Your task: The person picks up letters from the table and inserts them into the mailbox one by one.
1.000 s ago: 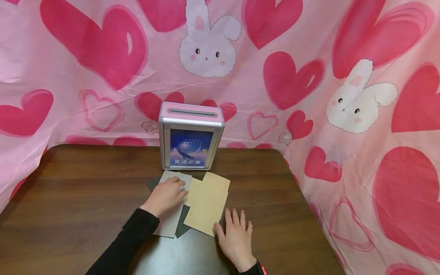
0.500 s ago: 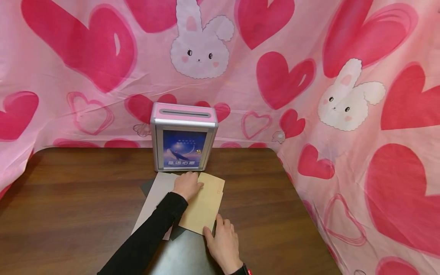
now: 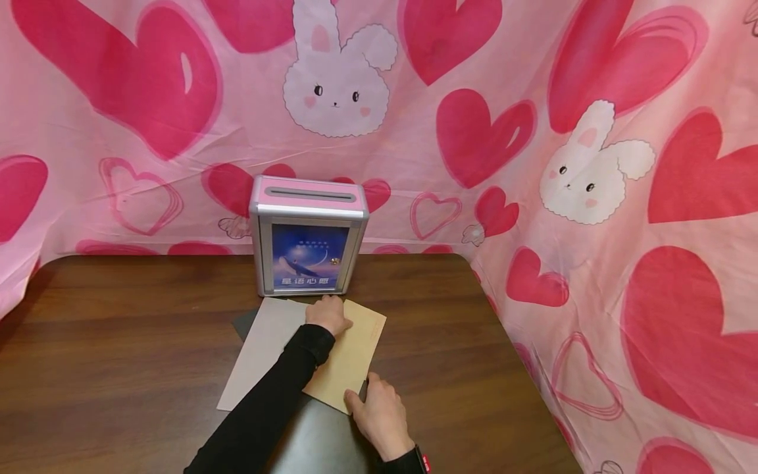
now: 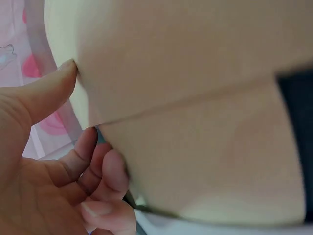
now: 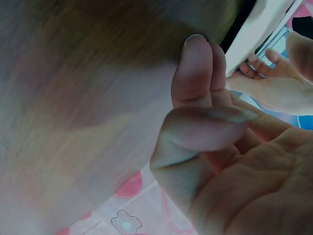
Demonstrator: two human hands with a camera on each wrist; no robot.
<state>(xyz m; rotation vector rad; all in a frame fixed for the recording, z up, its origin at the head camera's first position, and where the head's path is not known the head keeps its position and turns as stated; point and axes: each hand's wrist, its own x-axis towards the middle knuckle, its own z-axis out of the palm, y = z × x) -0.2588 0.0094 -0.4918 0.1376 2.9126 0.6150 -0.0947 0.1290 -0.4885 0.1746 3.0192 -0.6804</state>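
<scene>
A cream envelope (image 3: 346, 355) lies on top of a fanned pile on the table. My left hand (image 3: 328, 315) reaches across to its far end. The left wrist view has the thumb (image 4: 54, 90) at the edge of the cream paper and the bent fingers at the edge on the other side, pinching it. My right hand (image 3: 381, 415) rests beside the near right corner, thumb at the corner and fingers along the side edge. In the right wrist view those fingers are loosely bent. Left of the envelope lies a pale grey envelope (image 3: 251, 368), partly under the black sleeve.
Just behind the pile stands a pink and silver slotted box (image 3: 308, 237) with a blue picture panel. Dark grey paper (image 3: 243, 322) peeks out beneath the pile. The brown table (image 3: 142, 362) ends at a pink heart-patterned cloth (image 3: 414, 145).
My left hand has moved from the pale grey envelope to the far end of the cream one, which shifts slightly toward me. The right hand stays near the corner. The head view has panned.
</scene>
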